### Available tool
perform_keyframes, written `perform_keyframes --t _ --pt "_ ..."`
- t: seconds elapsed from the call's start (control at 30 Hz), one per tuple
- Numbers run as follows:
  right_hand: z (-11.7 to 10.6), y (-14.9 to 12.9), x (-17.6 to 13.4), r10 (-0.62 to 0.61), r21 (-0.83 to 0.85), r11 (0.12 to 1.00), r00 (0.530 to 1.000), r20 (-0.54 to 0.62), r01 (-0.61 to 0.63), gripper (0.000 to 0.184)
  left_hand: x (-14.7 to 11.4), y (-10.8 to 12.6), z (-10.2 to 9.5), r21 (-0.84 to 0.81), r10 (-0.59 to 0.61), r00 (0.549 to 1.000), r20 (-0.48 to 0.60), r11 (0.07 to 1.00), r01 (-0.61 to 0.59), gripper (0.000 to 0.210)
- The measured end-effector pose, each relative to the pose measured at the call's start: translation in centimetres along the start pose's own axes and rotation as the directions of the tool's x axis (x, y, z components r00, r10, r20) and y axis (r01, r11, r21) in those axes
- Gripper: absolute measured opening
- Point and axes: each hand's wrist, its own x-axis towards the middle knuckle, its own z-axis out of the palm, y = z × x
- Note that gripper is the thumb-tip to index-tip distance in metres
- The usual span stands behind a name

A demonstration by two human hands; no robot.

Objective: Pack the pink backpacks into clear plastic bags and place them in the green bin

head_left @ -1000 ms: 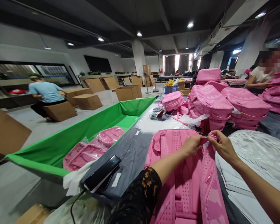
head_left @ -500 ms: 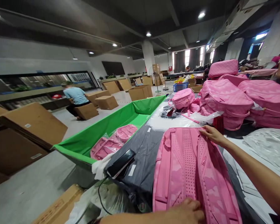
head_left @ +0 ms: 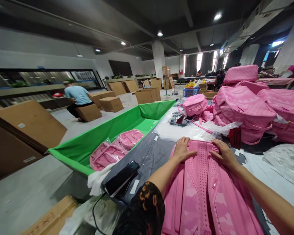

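Observation:
A pink camouflage backpack (head_left: 203, 192) lies in front of me with its back panel and shoulder straps facing up. My left hand (head_left: 183, 150) grips its top edge at the left corner, fingers over the edge and thumb along the panel. At the right corner, my right hand (head_left: 224, 155) holds the same edge in a similar way, thumb resting near a strap. The lower end of the backpack runs out of view. Just beyond it lie clear plastic wrapping (head_left: 215, 126) and a red tag (head_left: 235, 137).
More pink backpacks (head_left: 242, 111) are piled at the back right, beside a small pink bag (head_left: 194, 104). Left of the table, a green bin (head_left: 71, 155) contains plastic-wrapped pink bags (head_left: 112, 153). A black phone-like device (head_left: 122, 178) sits at the table edge. A person (head_left: 77, 96) sits among cardboard boxes.
My left hand has moved from the lower part of the backpack up to its top left corner. My right hand stays at the top edge. The view has shifted slightly.

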Motion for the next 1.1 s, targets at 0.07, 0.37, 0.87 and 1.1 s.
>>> perform_keyframes --t 0.07,0.37,0.87,1.1 --pt "0.0 -0.6 -2.0 -0.024 0.002 1.000 0.997 -0.079 0.025 0.046 -1.5 -0.5 2.0 -0.035 0.093 0.990 -0.106 0.995 -0.097 0.055" --pt "-2.5 -4.7 -9.9 0.059 -0.046 0.997 0.996 0.066 -0.056 0.036 -9.4 -2.7 4.4 0.080 0.312 0.948 0.058 0.945 -0.316 0.030" --pt "6.0 1.6 0.6 0.354 -0.071 0.934 0.876 0.328 -0.350 0.026 0.1 1.0 5.2 0.233 -0.056 0.928 0.367 0.972 -0.033 0.073" --pt "5.5 -1.6 0.3 0.304 -0.128 0.951 0.931 0.200 -0.283 0.045 -3.2 2.0 8.9 0.088 -0.002 0.918 0.398 0.995 -0.036 0.084"
